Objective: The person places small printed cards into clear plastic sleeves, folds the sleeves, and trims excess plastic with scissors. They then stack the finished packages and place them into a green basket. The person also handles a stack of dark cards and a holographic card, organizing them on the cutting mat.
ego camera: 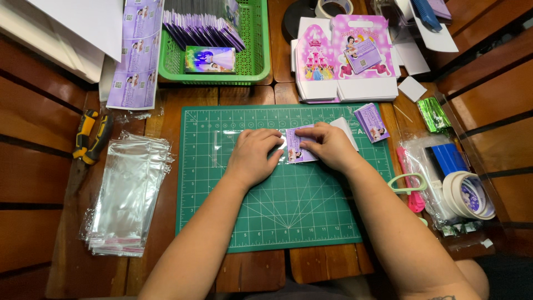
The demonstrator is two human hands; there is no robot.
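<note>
**Small printed card going into a clear sleeve on the cutting mat**

Both hands rest on the green gridded cutting mat point(288, 222), close to its far edge and about midway across. The left hand point(254, 155) lies flat, fingers together, pressing down a clear cellophane sleeve point(225, 145) that stretches toward the mat's left side. The right hand point(331, 145) has its fingers curled narrow, pinching a small purple-and-white printed card point(298, 148) at the card's right edge, just beside the left fingertips.

The card looks thin, light and fairly stiff, so a pinch at one short edge should steer it; its corners would likely crease if forced. The sleeve seems flimsy, slick and prone to sliding or clinging, so it is best held flat with a palm near its open mouth.

Off the mat's left edge lies a stack of clear plastic bags point(129, 194); by its far right corner sits a small pile of matching purple cards point(371, 121).
</note>
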